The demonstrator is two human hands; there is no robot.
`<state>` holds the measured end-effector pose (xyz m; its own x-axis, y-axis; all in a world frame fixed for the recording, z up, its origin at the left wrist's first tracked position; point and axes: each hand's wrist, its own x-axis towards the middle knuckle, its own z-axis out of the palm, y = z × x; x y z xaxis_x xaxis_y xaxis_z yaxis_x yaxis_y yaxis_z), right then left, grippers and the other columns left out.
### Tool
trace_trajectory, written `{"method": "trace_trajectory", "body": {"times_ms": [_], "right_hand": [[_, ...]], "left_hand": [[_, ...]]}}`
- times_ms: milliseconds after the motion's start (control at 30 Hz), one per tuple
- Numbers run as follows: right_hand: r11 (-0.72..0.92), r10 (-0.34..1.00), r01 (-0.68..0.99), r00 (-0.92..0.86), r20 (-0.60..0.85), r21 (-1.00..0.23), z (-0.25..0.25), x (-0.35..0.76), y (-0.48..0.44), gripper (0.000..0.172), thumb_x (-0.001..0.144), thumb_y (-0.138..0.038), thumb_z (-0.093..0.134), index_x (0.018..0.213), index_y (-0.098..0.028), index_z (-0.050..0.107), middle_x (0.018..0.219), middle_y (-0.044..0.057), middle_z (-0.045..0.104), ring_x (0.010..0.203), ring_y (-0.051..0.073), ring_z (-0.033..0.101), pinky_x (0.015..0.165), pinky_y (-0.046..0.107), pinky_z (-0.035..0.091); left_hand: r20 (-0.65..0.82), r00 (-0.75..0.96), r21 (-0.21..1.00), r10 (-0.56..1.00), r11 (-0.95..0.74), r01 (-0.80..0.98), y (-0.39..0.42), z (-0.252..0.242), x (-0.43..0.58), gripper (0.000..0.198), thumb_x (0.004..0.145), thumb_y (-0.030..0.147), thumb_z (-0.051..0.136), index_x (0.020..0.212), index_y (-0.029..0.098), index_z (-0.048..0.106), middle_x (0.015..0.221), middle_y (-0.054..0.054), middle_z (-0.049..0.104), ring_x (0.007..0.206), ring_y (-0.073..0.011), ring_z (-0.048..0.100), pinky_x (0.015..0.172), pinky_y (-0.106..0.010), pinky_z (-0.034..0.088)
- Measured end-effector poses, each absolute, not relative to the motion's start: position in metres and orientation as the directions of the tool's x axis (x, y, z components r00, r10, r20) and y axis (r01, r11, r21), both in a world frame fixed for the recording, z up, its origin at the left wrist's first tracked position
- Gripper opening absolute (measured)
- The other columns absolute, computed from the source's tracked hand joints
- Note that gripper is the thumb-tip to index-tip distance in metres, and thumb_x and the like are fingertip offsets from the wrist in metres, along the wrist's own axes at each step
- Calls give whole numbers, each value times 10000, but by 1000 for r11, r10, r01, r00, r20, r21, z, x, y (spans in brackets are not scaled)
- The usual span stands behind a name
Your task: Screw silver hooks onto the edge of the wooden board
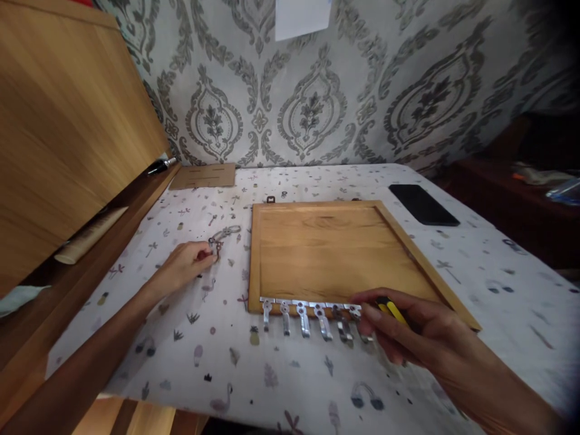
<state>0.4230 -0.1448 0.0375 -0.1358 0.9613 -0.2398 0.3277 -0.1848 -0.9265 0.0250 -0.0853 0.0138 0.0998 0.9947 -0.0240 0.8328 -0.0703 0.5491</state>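
A framed wooden board (326, 254) lies on the patterned tablecloth. Along its front edge runs a metal hook rail (302, 314) with several silver hooks hanging toward the front. My right hand (408, 326) is closed around a yellow and black tool (393, 309), its fingertips at the rail's right end; the tool's working end is hidden. To the left of the board, my left hand (188, 263) pinches at a small keychain-like bunch of metal (216, 246) on the cloth. What exactly lies between those fingertips is too small to tell.
A black phone (423, 204) lies right of the board. Brown cardboard (203, 176) is at the back left. A wooden cabinet (77, 115) stands along the left side, with a pen (161, 166) beside it. Patterned wallpaper (312, 115) rises behind the table.
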Motion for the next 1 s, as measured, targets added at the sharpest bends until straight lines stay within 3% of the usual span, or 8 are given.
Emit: {"method": "trace_trajectory", "body": {"times_ms": [133, 333, 533, 700, 900, 1000], "right_hand": [[-205, 958, 373, -112, -264, -905, 38, 423, -146, 575, 700, -789, 784, 865, -239, 772, 660, 22, 670, 502, 122, 493, 498, 282, 405], [-209, 953, 411, -119, -279, -887, 30, 424, -149, 559, 728, -790, 760, 828, -240, 757, 615, 18, 633, 522, 128, 483, 515, 280, 397], [-179, 961, 360, -133, -241, -915, 29, 424, -150, 521, 743, -760, 770, 801, -242, 771, 645, 24, 664, 486, 111, 486, 504, 278, 410], [-196, 960, 310, -133, -246, -930, 30, 429, -155, 469, 770, -704, 802, 891, -251, 796, 663, 20, 678, 497, 126, 516, 475, 272, 412], [-176, 949, 257, -213, -233, -950, 40, 421, -166, 421, 813, -644, 804, 959, -249, 809, 693, 19, 705, 496, 129, 537, 493, 283, 496], [-183, 946, 202, -230, -228, -962, 45, 407, -177, 370, 806, -575, 816, 947, -234, 787, 628, -29, 620, 475, 104, 482, 476, 255, 468]], "left_hand": [[-43, 99, 614, 994, -52, 788, -92, 11, 26, 348, 858, 531, 518, 697, 223, 518, 596, 47, 489, 583, -149, 469, 590, -267, 359], [-43, 83, 664, 996, -34, 747, -91, 8, 28, 377, 846, 545, 545, 663, 221, 481, 594, 45, 483, 583, -141, 451, 585, -264, 343], [-44, 87, 695, 995, -32, 719, -90, 11, 32, 382, 819, 549, 564, 642, 227, 460, 576, 40, 498, 568, -142, 472, 586, -268, 357], [-51, 93, 710, 994, -29, 703, -93, 18, 40, 363, 817, 521, 573, 639, 226, 459, 561, 31, 522, 548, -134, 467, 566, -264, 359], [-88, 197, 801, 976, -48, 596, -104, 43, 83, 370, 841, 516, 613, 656, 224, 482, 575, 30, 523, 513, -122, 461, 482, -240, 352], [-148, 313, 861, 938, -33, 508, -114, 52, 124, 377, 866, 529, 649, 678, 214, 564, 589, 15, 589, 495, -123, 498, 436, -221, 342]]}}
